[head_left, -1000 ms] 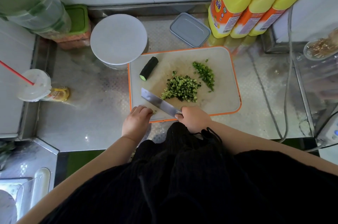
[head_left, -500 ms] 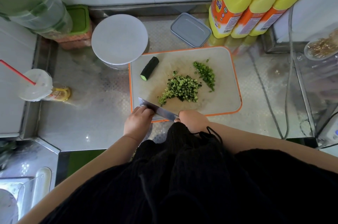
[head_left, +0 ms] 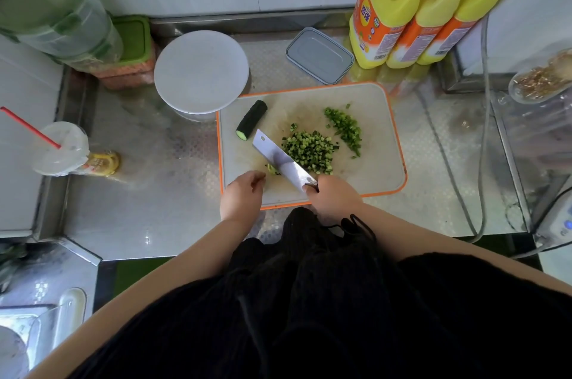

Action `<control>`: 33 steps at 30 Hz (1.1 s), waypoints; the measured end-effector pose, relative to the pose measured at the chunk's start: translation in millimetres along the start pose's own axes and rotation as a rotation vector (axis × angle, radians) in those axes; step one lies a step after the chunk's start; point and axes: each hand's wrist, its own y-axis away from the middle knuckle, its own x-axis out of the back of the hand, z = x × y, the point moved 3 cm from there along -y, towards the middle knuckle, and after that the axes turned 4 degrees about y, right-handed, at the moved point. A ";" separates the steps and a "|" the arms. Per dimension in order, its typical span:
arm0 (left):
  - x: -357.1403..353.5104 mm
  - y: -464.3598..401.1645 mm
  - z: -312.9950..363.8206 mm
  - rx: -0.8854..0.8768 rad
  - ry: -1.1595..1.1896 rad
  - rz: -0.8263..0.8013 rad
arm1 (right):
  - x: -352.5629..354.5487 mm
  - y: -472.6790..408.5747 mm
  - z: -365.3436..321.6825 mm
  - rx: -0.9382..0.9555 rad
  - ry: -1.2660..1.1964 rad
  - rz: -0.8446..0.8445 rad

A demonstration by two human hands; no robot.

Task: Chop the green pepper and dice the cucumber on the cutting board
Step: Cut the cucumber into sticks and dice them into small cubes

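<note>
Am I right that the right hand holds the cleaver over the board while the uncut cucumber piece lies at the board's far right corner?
Not quite. The head view shows the uncut cucumber piece at the far left corner of the cutting board. The right hand does hold the cleaver over the board.

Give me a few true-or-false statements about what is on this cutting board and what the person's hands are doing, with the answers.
1. The right hand grips the cleaver. True.
2. The uncut cucumber piece lies off the cutting board, on the steel counter. False: it lies on the board, near its far left corner.
3. Two separate heaps of green bits lie on the board: the diced cucumber and, beyond it, the chopped green pepper. True.
4. The left hand holds the uncut cucumber piece. False: that hand is at the board's near edge, well apart from it.
5. A single yellow bottle stands by the wall. False: three yellow bottles stand there side by side.
</note>
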 end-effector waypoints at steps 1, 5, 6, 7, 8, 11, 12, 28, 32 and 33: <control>1.1 0.1 2.4 0.004 0.058 0.016 | 1.7 0.5 0.1 -0.002 -0.010 0.001; 4.7 5.4 9.9 -0.376 -0.142 0.092 | 5.4 3.3 -0.1 -0.009 -0.083 -0.005; 3.1 6.7 9.0 -0.456 -0.220 0.087 | 5.4 4.4 -1.2 -0.006 -0.111 -0.009; 1.2 7.6 8.3 -0.496 -0.283 0.067 | 5.4 4.9 -1.4 -0.008 -0.141 -0.010; 0.3 8.3 8.5 -0.512 -0.326 0.049 | 5.9 5.3 -1.3 -0.014 -0.166 -0.009; 3.8 6.8 9.5 -0.517 -0.323 0.067 | 9.3 4.9 1.4 -0.036 -0.191 0.012; 7.5 5.2 9.7 -0.499 -0.302 0.093 | 10.9 5.2 2.3 -0.041 -0.180 0.012; 25.0 -6.7 21.1 -0.294 -0.151 0.161 | 9.9 7.1 8.1 -0.020 -0.109 -0.024; 21.6 -4.1 25.4 -0.316 -0.164 0.083 | 12.2 7.9 9.0 -0.023 -0.118 0.015; 21.3 -3.9 26.7 -0.293 -0.156 0.072 | 11.7 8.1 9.8 -0.024 -0.116 0.020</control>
